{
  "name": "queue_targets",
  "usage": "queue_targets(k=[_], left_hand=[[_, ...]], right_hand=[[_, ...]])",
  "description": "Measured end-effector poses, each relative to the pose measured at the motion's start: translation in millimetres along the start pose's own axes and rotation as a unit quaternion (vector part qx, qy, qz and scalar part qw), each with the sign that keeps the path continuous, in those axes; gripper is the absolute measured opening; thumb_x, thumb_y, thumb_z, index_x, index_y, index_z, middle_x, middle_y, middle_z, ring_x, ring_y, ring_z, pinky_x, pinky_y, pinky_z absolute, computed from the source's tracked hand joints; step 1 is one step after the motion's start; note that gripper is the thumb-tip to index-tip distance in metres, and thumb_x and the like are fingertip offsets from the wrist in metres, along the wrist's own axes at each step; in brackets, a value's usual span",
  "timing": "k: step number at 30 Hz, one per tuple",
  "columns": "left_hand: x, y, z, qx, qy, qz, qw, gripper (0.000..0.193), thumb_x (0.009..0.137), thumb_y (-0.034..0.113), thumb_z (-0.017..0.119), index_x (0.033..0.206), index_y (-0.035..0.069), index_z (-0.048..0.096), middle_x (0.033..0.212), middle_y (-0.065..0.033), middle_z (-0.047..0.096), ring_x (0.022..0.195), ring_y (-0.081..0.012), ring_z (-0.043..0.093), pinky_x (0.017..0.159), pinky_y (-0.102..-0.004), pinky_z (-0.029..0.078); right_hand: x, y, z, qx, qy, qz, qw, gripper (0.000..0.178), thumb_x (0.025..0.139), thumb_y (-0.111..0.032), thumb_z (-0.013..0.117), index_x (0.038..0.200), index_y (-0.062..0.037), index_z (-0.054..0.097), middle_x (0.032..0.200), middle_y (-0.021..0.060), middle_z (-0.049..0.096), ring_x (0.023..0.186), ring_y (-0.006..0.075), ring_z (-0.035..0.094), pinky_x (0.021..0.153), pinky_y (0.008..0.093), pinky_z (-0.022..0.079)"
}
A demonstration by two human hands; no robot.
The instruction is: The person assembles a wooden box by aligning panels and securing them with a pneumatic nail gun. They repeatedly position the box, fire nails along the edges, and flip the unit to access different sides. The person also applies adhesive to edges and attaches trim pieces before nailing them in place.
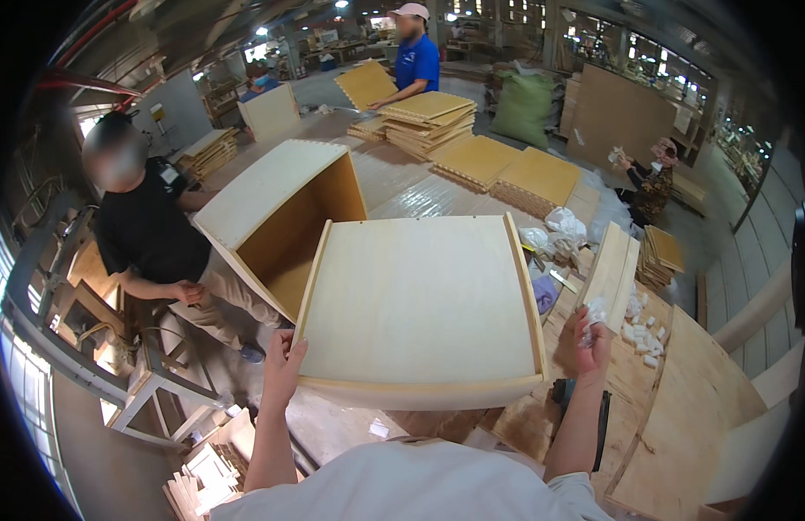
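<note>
From my distant post I am watching a co-worker in a black shirt (151, 227) standing at the far left, one arm reaching behind an open wooden box (272, 184), whose brown inside is facing the near side. Next, the left hand (284, 358) is resting its fingers against the near left corner of a pale wooden panel (411, 304); I cannot tell whether they are gripping it. The panel is lying directly in front of me, between the two hands, with raised strips running along its sides, and it is partly hiding the box. Beyond it, another co-worker in a blue shirt (418, 65) is handling a yellow board (366, 84) beside a stack of boards (430, 122), and a green sack (521, 108) is standing farther right. Right of the panel, the right hand (595, 349) is holding crumpled clear plastic (595, 313) in closed fingers, just beside a long wooden piece (617, 265). Small white blocks (650, 340) are lying scattered near that hand, and a large plywood sheet (689, 412) is filling the lower right.
</note>
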State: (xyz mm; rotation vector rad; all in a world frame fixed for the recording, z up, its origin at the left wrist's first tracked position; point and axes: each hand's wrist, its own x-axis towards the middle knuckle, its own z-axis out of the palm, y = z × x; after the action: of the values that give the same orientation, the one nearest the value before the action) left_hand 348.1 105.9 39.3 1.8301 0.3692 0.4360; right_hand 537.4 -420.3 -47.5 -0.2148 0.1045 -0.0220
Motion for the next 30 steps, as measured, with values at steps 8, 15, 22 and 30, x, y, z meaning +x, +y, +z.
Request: queue_targets(k=[8,15,22,30], left_hand=[[-9,-5,9,0.046,0.1,0.252,0.962,0.02,0.083,0.008,0.058,0.102,0.001,0.056,0.113,-0.0151,0.06,0.107,-0.0273,0.054,0.092,-0.0378,0.04],[-8,-21,4,0.041,0.074,0.358,0.93,0.021,0.078,0.002,0.056,0.099,0.003,0.055,0.115,-0.0173,0.057,0.106,-0.034,0.049,0.096,-0.0437,0.035],[-8,-56,12,-0.033,0.093,0.368,0.925,0.035,0.08,0.011,0.059,0.112,0.001,0.05,0.122,-0.02,0.049,0.111,-0.0341,0.042,0.098,-0.0448,0.03],[-7,-63,15,-0.081,0.082,0.359,0.926,0.042,0.082,0.019,0.062,0.118,0.003,0.047,0.124,-0.0174,0.046,0.113,-0.0332,0.041,0.098,-0.044,0.029]], right_hand=[[-95,46,143,-0.114,-0.12,0.04,0.985,0.045,0.084,-0.01,0.052,0.127,-0.0007,0.042,0.124,0.0236,0.049,0.1,0.0312,0.06,0.063,0.0322,0.058],[-139,145,220,-0.423,-0.149,0.099,0.888,0.053,0.079,-0.003,0.046,0.132,-0.0034,0.041,0.111,0.0243,0.058,0.07,0.0232,0.063,0.04,0.0212,0.043],[-145,242,223,-0.441,-0.158,0.216,0.856,0.043,0.082,-0.005,0.05,0.125,-0.003,0.046,0.081,0.0093,0.054,0.053,0.0103,0.043,0.04,0.0219,0.03],[-155,293,226,-0.61,-0.187,0.223,0.737,0.026,0.09,-0.015,0.06,0.109,-0.0036,0.047,0.084,0.0067,0.059,0.052,0.0096,0.047,0.04,0.0214,0.031]])
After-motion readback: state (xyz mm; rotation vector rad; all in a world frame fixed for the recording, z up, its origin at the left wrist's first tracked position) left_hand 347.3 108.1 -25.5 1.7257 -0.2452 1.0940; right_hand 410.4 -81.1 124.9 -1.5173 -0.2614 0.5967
